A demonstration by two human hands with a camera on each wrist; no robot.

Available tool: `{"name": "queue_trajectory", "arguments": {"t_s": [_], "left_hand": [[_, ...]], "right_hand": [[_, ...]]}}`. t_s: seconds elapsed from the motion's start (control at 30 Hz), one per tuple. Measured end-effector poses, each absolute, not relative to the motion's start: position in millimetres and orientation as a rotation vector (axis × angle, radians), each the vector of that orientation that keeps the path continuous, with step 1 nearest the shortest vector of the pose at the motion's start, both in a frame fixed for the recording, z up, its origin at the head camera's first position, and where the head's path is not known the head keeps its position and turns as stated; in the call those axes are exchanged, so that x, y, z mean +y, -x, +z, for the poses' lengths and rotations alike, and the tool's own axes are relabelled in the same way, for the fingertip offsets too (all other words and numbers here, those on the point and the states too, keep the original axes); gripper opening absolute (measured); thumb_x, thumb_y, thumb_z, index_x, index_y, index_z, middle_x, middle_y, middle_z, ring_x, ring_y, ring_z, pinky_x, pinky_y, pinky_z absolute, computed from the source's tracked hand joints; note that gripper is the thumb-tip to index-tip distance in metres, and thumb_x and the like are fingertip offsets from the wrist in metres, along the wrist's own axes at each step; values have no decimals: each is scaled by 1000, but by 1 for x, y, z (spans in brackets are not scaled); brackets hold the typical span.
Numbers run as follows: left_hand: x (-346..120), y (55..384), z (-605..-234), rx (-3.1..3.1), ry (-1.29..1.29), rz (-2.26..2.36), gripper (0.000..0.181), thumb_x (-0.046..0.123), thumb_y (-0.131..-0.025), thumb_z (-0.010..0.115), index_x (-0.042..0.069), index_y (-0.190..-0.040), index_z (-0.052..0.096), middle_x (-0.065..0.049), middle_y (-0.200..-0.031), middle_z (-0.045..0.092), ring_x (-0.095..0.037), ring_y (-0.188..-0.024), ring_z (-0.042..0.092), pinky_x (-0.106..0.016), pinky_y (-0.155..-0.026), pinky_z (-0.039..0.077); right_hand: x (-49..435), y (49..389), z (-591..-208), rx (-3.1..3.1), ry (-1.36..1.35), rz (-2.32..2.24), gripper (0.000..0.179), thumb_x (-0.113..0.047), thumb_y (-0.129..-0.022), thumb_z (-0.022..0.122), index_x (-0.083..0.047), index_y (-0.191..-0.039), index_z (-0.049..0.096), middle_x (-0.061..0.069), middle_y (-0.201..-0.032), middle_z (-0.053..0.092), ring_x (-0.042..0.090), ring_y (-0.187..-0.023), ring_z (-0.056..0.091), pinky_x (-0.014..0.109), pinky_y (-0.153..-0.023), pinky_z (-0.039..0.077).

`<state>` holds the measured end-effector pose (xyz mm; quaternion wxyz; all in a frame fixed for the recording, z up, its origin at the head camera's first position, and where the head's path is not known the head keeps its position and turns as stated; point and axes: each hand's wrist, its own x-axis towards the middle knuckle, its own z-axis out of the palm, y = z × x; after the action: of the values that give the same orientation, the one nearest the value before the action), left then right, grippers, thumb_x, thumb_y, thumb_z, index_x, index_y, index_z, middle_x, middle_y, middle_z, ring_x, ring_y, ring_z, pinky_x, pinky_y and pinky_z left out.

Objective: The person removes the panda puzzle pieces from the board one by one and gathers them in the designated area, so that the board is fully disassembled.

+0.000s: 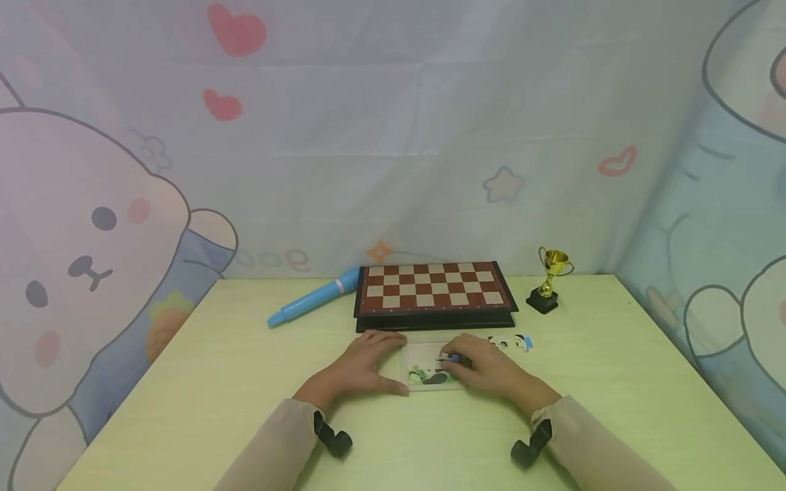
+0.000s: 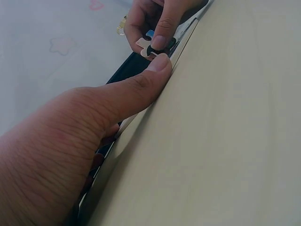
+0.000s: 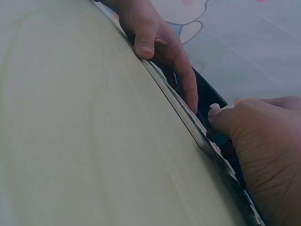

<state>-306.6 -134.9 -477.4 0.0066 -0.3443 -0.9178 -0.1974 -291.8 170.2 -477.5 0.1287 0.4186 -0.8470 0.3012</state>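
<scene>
2 hands (image 1: 367,363) (image 1: 491,369) at tray (image 1: 422,353) edges, tbl (image 1: 424,436) room nearside

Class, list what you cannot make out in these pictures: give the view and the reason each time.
- Head view: the right end of the tray, covered by the right grip.
- Head view: marks on the chessboard border, too small to read.
- Left wrist view: most of the trophy, behind the right grip.
- Left wrist view: most of the left grip's far side, behind its own thumb and palm.
- Right wrist view: most of the piece, behind the right grip.
</scene>
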Motion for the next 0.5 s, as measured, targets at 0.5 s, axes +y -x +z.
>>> {"name": "queue_trajectory", "arguments": {"t_s": [0.5], "left_hand": [[-134, 305, -476, -2864, 1077, -609, 97, 79, -72, 70, 25, -150, 47, 8, -153, 44, -17, -138, 36, -47, -115, 29]], "right_hand": [[174, 295, -482, -2403, -1222, 890, 13, -17, -97, 68, -18, -110, 69, -11, -100, 64, 6, -88, 57, 32, -78, 52]]}}
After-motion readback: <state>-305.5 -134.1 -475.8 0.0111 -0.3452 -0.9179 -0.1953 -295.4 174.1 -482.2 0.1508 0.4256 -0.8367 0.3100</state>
